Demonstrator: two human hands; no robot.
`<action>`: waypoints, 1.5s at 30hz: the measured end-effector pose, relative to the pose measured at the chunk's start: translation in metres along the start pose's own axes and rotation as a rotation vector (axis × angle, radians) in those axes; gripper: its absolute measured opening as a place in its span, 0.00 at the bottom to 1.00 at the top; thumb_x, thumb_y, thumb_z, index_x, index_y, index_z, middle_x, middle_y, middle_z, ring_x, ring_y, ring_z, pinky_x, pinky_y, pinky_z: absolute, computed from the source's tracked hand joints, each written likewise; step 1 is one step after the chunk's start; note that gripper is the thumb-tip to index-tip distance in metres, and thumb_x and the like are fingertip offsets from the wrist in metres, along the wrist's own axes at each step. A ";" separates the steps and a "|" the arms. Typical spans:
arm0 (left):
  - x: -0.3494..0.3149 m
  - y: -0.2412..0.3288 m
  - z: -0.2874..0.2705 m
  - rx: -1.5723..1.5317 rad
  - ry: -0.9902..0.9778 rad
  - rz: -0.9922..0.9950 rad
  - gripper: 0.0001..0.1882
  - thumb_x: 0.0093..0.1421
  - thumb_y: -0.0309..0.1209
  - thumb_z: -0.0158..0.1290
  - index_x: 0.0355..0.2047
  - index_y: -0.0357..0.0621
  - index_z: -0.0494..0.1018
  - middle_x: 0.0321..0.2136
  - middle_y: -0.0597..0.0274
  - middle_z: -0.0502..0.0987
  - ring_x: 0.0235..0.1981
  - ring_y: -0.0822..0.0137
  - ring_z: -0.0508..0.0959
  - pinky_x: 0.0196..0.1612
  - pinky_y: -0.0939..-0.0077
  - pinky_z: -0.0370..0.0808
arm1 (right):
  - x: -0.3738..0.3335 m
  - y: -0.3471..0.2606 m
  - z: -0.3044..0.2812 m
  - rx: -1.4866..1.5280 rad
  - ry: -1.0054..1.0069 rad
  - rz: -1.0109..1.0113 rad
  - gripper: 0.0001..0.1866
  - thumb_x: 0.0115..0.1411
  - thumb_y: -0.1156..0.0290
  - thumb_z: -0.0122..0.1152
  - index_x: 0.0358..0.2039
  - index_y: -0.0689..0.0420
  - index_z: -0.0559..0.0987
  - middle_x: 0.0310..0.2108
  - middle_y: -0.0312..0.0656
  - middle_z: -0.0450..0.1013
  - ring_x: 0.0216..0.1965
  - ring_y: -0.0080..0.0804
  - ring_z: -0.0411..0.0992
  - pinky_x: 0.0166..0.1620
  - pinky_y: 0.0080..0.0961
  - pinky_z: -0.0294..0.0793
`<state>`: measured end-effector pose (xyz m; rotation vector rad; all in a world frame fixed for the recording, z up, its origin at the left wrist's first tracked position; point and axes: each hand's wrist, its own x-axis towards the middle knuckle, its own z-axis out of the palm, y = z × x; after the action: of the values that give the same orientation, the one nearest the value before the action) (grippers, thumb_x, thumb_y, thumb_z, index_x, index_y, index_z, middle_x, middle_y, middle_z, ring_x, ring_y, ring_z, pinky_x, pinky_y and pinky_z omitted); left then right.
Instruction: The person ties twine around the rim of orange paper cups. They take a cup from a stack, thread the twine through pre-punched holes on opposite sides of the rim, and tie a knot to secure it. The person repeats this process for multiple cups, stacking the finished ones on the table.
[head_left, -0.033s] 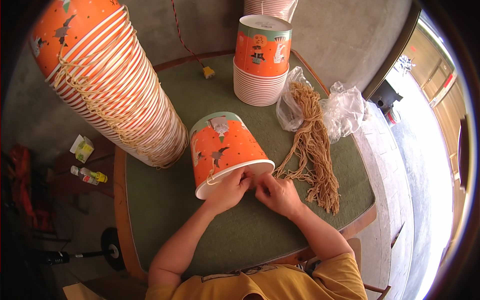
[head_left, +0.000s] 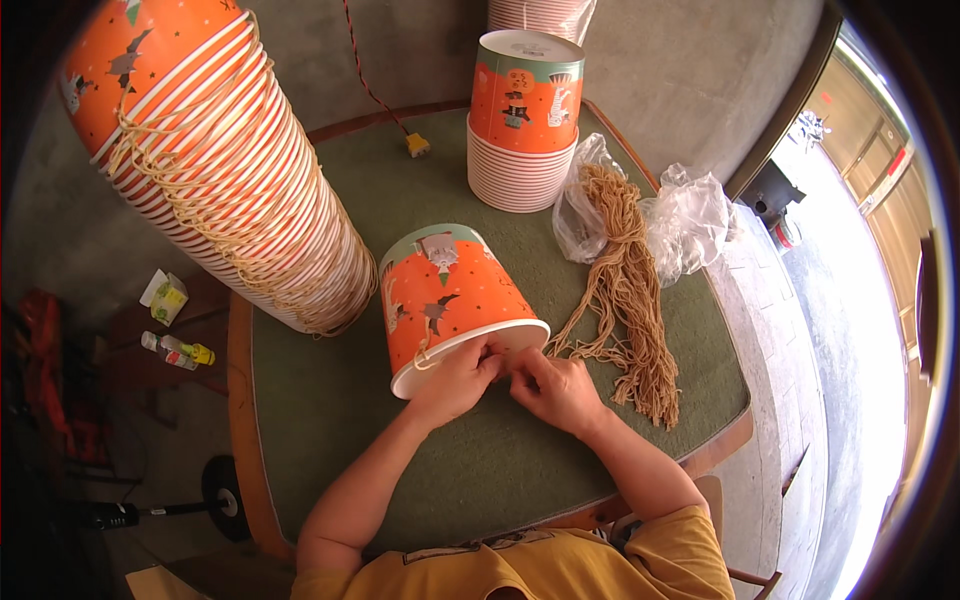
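An orange paper bucket with cartoon figures and a green band lies tilted on the green table, its white-rimmed mouth toward me. A short piece of tan cord shows on its side near the rim. My left hand is closed at the mouth, fingertips partly inside. Close beside it, my right hand is pinched shut just outside the rim. What the fingers of either hand grip is too small and hidden to make out. To the right of the bucket lies a loose bundle of tan cords.
A tall leaning stack of corded buckets rises at the left. Far back stands a shorter bucket stack. Crumpled clear plastic lies by the cords. A yellow plug hangs on a twisted cable over the table.
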<state>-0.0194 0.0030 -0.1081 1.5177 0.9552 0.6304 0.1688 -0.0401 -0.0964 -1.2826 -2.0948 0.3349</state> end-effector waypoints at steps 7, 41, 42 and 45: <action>0.000 0.006 -0.003 -0.115 -0.043 -0.056 0.03 0.67 0.24 0.50 0.40 0.40 0.67 0.31 0.67 0.71 0.32 0.76 0.71 0.38 0.80 0.70 | 0.002 -0.002 -0.005 0.041 -0.009 -0.009 0.08 0.54 0.74 0.60 0.35 0.54 0.74 0.20 0.40 0.76 0.19 0.38 0.76 0.22 0.35 0.76; -0.002 -0.001 0.026 0.484 0.348 0.490 0.13 0.55 0.13 0.49 0.39 0.40 0.63 0.35 0.52 0.71 0.41 0.47 0.73 0.43 0.54 0.69 | -0.001 0.004 0.010 0.090 -0.047 0.287 0.06 0.62 0.70 0.61 0.39 0.54 0.75 0.19 0.36 0.78 0.21 0.27 0.79 0.26 0.24 0.77; -0.001 -0.001 0.026 0.460 0.355 0.484 0.13 0.56 0.13 0.49 0.39 0.40 0.63 0.34 0.52 0.71 0.41 0.47 0.73 0.43 0.54 0.69 | -0.001 0.004 0.010 0.096 -0.031 0.279 0.06 0.63 0.68 0.60 0.38 0.53 0.75 0.18 0.35 0.77 0.20 0.29 0.79 0.25 0.27 0.77; -0.001 -0.003 0.027 0.394 0.371 0.453 0.11 0.59 0.15 0.50 0.39 0.40 0.63 0.33 0.52 0.71 0.39 0.48 0.74 0.41 0.55 0.70 | -0.001 0.005 0.012 0.107 0.000 0.263 0.05 0.64 0.65 0.58 0.38 0.50 0.75 0.15 0.32 0.76 0.19 0.33 0.78 0.25 0.32 0.77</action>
<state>0.0021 -0.0121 -0.1159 2.0414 1.0619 1.1257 0.1649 -0.0371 -0.1088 -1.4939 -1.8822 0.5537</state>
